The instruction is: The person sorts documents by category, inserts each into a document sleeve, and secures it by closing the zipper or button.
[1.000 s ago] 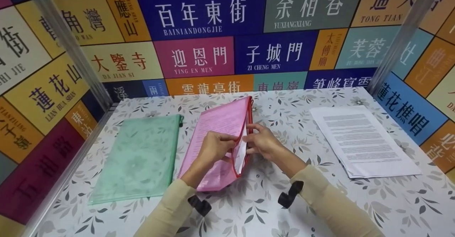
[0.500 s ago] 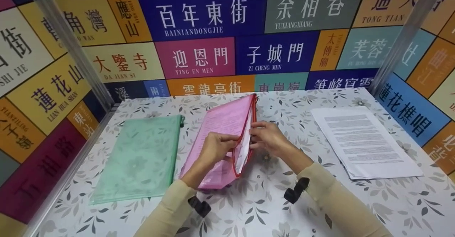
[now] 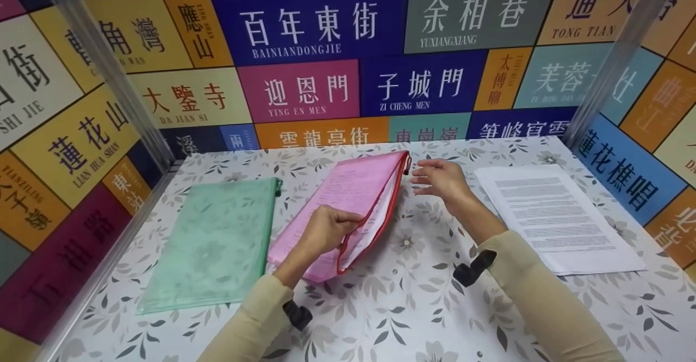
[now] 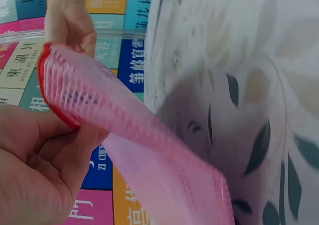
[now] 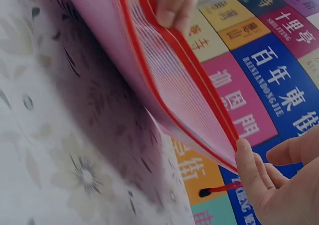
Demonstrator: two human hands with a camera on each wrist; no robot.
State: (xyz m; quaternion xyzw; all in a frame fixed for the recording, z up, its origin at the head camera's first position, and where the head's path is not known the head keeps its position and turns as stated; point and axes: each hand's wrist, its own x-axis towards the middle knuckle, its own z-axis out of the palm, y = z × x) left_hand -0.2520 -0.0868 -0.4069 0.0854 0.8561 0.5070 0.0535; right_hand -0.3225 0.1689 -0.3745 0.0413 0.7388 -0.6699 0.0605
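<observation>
Tilting pouch, floral tabletop, lettered walls.

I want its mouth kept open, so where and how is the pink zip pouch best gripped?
I'd pinch the pink zip pouch midway along its right red zip edge, coming from the right. The mouth gapes that way, and that thin edge bows away from the opposite one, which the left hand pinches, so finger and thumb should close on it easily.
</observation>
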